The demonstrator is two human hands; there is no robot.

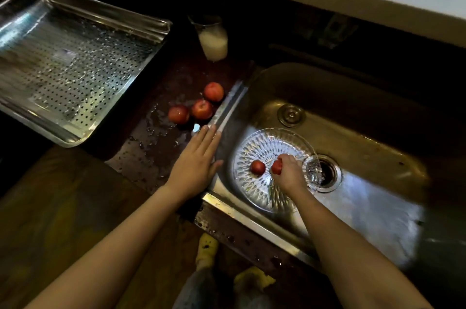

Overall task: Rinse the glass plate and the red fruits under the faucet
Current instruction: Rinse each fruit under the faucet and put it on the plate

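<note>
A patterned glass plate (254, 147) lies in the steel sink (353, 137), left of the drain. One red fruit (257, 167) rests on the plate. My right hand (290, 172) is over the plate, shut on a second red fruit (276, 167). Three more red fruits (201, 109) sit on the wet dark counter just left of the sink rim. My left hand (195, 160) lies flat and open on the counter at the sink's left edge, fingers pointing toward those fruits. No faucet or stream is clearly visible.
A perforated steel tray (75, 66) stands on the counter at the left. A glass with white liquid (213, 38) is behind the fruits. The drain (326, 173) is right of the plate, with a round plug fitting (291, 115) behind. Counter's front edge runs below my arms.
</note>
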